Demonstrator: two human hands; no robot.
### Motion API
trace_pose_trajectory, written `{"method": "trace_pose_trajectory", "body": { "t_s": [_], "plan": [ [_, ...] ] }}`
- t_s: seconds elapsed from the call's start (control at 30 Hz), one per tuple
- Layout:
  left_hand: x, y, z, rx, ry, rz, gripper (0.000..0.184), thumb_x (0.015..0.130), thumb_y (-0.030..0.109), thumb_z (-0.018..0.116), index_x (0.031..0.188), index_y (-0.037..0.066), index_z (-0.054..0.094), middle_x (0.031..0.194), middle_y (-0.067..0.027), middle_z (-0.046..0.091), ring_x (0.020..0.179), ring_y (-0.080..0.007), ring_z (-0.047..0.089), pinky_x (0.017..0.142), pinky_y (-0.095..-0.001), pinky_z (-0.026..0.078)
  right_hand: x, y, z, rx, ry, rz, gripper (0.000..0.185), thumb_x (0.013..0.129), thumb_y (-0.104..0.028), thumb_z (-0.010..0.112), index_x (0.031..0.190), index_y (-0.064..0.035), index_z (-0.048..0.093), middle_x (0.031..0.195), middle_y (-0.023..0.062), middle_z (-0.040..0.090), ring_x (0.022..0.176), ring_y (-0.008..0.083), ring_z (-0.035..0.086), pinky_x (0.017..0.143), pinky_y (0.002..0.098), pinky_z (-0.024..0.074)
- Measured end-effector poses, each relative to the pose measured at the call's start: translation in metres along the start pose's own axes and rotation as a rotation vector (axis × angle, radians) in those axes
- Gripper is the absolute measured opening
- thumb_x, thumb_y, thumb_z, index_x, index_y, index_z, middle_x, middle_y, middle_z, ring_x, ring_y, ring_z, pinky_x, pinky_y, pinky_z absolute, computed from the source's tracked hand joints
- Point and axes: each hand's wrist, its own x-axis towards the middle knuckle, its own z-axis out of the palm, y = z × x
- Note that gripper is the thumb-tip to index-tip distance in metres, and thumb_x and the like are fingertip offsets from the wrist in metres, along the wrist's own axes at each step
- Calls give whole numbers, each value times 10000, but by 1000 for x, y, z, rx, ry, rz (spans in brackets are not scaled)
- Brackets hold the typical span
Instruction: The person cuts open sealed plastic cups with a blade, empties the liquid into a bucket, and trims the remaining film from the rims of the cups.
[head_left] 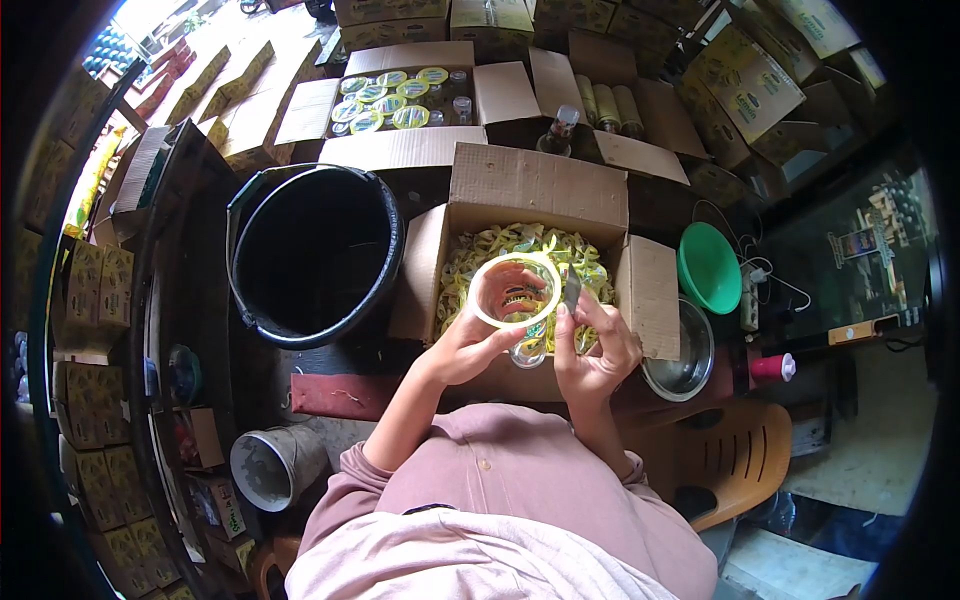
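My left hand (462, 346) is wrapped around a clear plastic cup (486, 322) with a pale yellow rim. The cup is tilted with its mouth toward me, and fingers show through its wall. Close beside it, my right hand (598, 358) pinches a small dark blade (572, 288) between thumb and fingers, pointing up. Whether the blade touches the cup I cannot tell. Both hands are over the near side of an open cardboard box (540, 190), which is full of small yellow-and-clear wrapped packets (470, 250).
A large black bucket (245, 235) stands left of the box. To the right are a green bowl (708, 268), a metal bowl (700, 350) and a pink thread spool (770, 368). Behind stand a glass bottle (558, 132) and a carton of yellow-lidded cups (400, 148).
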Motion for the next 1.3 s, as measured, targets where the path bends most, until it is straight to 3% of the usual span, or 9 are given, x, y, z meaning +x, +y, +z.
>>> {"method": "trace_pose_trajectory", "body": {
  "t_s": [0.33, 0.57, 0.77, 0.97, 1.07, 1.3],
  "plan": [
    [-1, 0, 0, 88, -59, -33, 681, 797, 177, 619, 1316, 28, 203, 1227, -128, 366, 1176, -212, 369, 976, -369, 316, 3, 3, 1, 15, 14, 40, 335, 660, 44, 653, 976, -67, 646, 717, 60, 600, 615, 148, 593, 576, 264, 476],
    [-1, 0, -3, 25, -47, -9, 631, 820, 137, 585, 1315, 33, 209, 1231, -124, 364, 1179, -212, 370, 971, -370, 321, 1, -3, -1, 11, -10, -20, 309, 655, 78, 634, 948, -20, 628, 716, 78, 598, 618, 138, 577, 584, 246, 459],
    [-2, 0, -5, 178, -79, -56, 668, 787, 156, 623, 1307, 21, 227, 1228, -131, 369, 1171, -213, 380, 972, -373, 330, 1, 0, 1, -104, 21, -73, 354, 656, 48, 641, 991, -66, 643, 715, 62, 595, 612, 151, 589, 586, 268, 476],
    [-4, 4, -4, 193, -86, -70, 703, 769, 202, 639, 1305, 6, 228, 1223, -137, 379, 1156, -213, 391, 975, -367, 335, 7, 9, -1, 112, -52, 44, 342, 643, 65, 642, 965, -52, 643, 683, 58, 593, 593, 141, 582, 564, 248, 458],
    [-3, 2, -6, 132, -69, -60, 717, 763, 216, 643, 1305, 3, 226, 1217, -140, 384, 1155, -213, 391, 975, -366, 335, 2, 7, -3, 96, -41, 72, 337, 654, 86, 635, 974, -18, 626, 704, 44, 558, 646, 111, 548, 593, 223, 440],
    [-4, 2, -8, 161, -76, -70, 692, 749, 182, 635, 1297, 10, 249, 1207, -135, 390, 1141, -212, 405, 968, -361, 345, -1, 5, -4, 79, -33, 21, 308, 657, 56, 645, 944, -55, 647, 678, 64, 599, 590, 139, 579, 569, 245, 461]
  ]
}}
